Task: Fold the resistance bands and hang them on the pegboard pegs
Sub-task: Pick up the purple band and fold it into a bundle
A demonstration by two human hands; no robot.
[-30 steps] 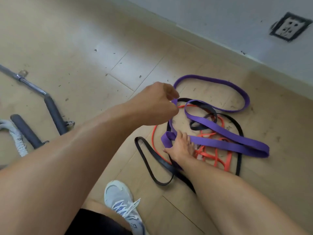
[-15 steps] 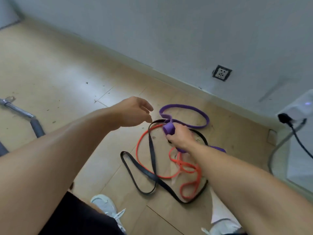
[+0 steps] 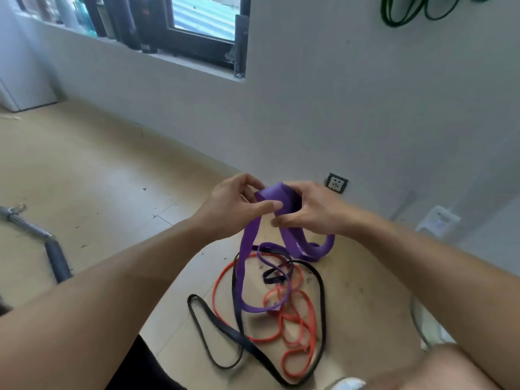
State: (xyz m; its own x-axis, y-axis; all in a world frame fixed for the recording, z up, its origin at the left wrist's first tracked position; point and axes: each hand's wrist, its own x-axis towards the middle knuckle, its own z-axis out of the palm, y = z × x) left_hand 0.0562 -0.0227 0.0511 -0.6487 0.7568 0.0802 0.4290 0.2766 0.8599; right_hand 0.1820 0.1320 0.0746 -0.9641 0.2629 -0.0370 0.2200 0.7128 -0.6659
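A wide purple resistance band [image 3: 277,197] is lifted above the floor, its top folded between both hands. My left hand [image 3: 233,204] pinches it from the left, thumb across its front. My right hand [image 3: 306,208] grips it from the right. Its loops hang down to the floor. Under it lie a thin orange band [image 3: 298,325] and a black band [image 3: 216,325], tangled together on the wooden floor. Green bands [image 3: 394,12] hang on the wall at the top right; the pegs are not visible.
A metal bar with dark grips [image 3: 53,254] lies on the floor at the left. A wall socket [image 3: 337,182] sits low on the wall behind my hands. A white device with a cable [image 3: 437,220] stands at the right. A window [image 3: 197,23] is above.
My right hand has raised the purple band off the floor pile and my left hand has taken hold of it too. My view has tilted up toward the wall and window.
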